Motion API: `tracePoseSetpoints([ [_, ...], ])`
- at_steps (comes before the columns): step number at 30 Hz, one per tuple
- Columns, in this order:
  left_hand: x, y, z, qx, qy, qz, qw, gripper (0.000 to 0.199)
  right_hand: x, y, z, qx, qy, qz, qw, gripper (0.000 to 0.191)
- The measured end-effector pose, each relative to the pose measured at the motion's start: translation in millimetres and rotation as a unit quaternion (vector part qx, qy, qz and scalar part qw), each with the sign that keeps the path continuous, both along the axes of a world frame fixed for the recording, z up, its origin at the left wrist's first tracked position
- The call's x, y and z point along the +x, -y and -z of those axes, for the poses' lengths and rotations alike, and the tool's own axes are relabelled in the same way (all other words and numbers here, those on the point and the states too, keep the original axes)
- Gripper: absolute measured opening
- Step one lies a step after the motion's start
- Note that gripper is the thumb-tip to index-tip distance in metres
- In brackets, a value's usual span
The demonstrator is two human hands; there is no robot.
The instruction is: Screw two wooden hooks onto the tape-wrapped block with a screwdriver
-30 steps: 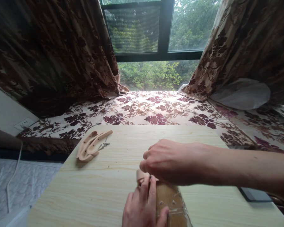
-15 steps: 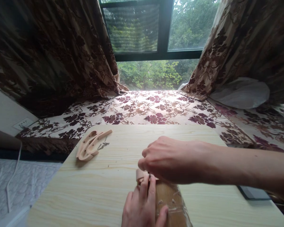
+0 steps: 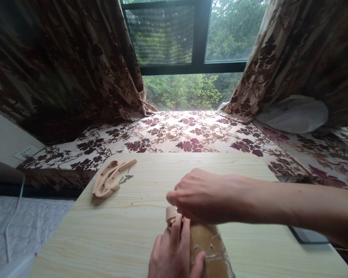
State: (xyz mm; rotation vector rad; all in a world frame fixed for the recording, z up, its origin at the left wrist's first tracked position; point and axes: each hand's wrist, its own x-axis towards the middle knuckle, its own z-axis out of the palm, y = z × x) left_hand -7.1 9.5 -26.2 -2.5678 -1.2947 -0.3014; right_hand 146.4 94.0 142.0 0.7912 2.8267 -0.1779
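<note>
Low in the middle of the view, my left hand (image 3: pixel 171 249) presses a curved pale wooden hook (image 3: pixel 170 214) down against a brown block wrapped in clear tape (image 3: pixel 210 251). Its fingertips lie on the wood and the thumb rests on the block. My right hand (image 3: pixel 195 197) is closed just above the hook, knuckles up. A small shiny bit shows under its fingers, but whatever it grips is hidden. To the left lie more curved wooden hooks (image 3: pixel 106 183) with dark screw holes, beside a small heap of screws (image 3: pixel 125 178).
The pale wooden table (image 3: pixel 110 235) carries a dark flat device (image 3: pixel 309 235) at the right, partly under my forearm. Beyond the table spreads a flowered cloth (image 3: pixel 188 131), with a white plastic bag (image 3: pixel 292 114) at the right. Curtains frame the window (image 3: pixel 226 34).
My right hand has turned slightly at the wrist and shifted a little left over the hook. My left hand stays where it was on the hook and the block.
</note>
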Motion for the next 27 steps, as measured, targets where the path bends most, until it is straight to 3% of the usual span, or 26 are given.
tracePoseSetpoints([
  [6, 2.3, -0.4, -5.5, 0.035, 0.012, 0.007, 0.999, 0.047, -0.9, 5.4, -5.2, -0.025, 0.009, -0.024, 0.999, 0.015],
  [12, -0.3, -2.4, 1.3, 0.015, 0.009, 0.012, 1.000, 0.059, 1.1, -2.0, 4.8, -0.015, -0.006, 0.010, 1.000, 0.013],
  [17, -0.2, -1.9, 1.1, 0.008, 0.012, 0.004, 1.000, 0.056, 0.5, -1.6, 1.2, -0.007, -0.007, 0.005, 1.000, 0.013],
  [23, 5.3, 2.6, 15.7, 0.047, 0.073, -0.029, 0.996, 0.041, -2.7, 6.2, -5.9, -0.033, 0.015, -0.029, 0.999, 0.016],
  [27, 3.4, 2.7, 14.4, -0.007, 0.055, -0.018, 0.998, 0.051, 0.6, 2.1, 0.8, -0.036, -0.007, -0.011, 0.999, 0.015],
])
